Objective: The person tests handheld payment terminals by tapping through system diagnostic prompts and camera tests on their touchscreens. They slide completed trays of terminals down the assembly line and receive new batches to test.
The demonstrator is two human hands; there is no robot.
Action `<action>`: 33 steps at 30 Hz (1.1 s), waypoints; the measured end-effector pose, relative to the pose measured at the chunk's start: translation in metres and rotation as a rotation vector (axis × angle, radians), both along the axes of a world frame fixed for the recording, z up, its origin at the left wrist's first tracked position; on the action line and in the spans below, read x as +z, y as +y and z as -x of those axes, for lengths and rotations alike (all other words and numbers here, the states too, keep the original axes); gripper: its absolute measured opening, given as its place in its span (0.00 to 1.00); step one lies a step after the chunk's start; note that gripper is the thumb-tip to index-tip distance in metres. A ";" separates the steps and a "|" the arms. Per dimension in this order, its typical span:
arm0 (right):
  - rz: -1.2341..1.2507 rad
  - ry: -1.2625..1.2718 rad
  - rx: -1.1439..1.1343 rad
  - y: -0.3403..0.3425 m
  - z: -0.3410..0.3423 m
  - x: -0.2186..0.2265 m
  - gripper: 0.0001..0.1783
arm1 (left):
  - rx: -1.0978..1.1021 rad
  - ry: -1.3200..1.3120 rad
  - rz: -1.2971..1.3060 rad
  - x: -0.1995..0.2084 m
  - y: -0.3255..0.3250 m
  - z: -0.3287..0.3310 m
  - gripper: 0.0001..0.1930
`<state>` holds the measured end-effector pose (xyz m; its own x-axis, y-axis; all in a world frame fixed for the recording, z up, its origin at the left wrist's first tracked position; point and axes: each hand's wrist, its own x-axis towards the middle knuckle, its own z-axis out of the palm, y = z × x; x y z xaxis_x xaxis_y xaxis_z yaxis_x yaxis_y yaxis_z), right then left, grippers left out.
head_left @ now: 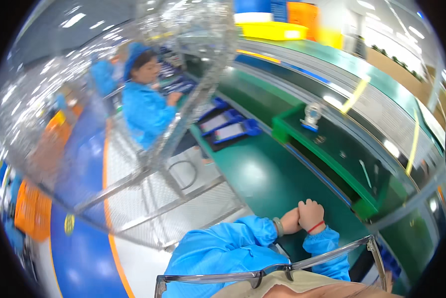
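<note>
My left hand (290, 221) and my right hand (311, 215) are drawn together above the green bench top, touching one another. The right hand's fingers are curled closed against the left hand. Most of the left hand's fingers are hidden behind the right, so their pose does not show. No tool or part is visible in either hand. A pale bangle (279, 227) circles the left wrist, and a red cord (315, 227) is tied round the right. Both forearms wear blue sleeves.
Beyond my hands runs a green-edged tray (327, 186) with a small clear-and-blue part (311, 117) on its ledge. Farther left lie blue-and-white holders (230, 130) on the green bench (257, 171). A co-worker in blue (146, 109) is at the far left. Orange crates (32, 211) stand beside the aisle.
</note>
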<state>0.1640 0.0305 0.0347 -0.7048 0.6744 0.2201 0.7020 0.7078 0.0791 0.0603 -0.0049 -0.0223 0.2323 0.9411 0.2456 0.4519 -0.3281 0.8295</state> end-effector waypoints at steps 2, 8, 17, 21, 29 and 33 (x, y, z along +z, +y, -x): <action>0.020 0.022 0.131 0.000 0.023 0.002 0.06 | 0.095 -0.035 0.014 -0.027 0.000 0.016 0.15; 0.313 0.436 0.380 0.026 0.077 -0.028 0.08 | 0.274 -0.713 0.066 -0.055 -0.010 0.042 0.25; 0.992 0.996 0.091 0.049 0.100 -0.070 0.08 | 0.069 -0.486 0.195 -0.015 -0.053 0.102 0.23; 0.829 1.067 0.071 0.046 0.099 -0.092 0.08 | -0.143 -0.392 0.259 -0.015 -0.032 0.127 0.15; 0.695 1.098 -0.087 0.024 0.090 -0.089 0.07 | -0.271 -0.811 -0.306 0.161 -0.050 0.202 0.16; 0.744 1.142 -0.099 0.025 0.089 -0.098 0.08 | -0.656 -1.111 -1.035 0.231 -0.080 0.212 0.37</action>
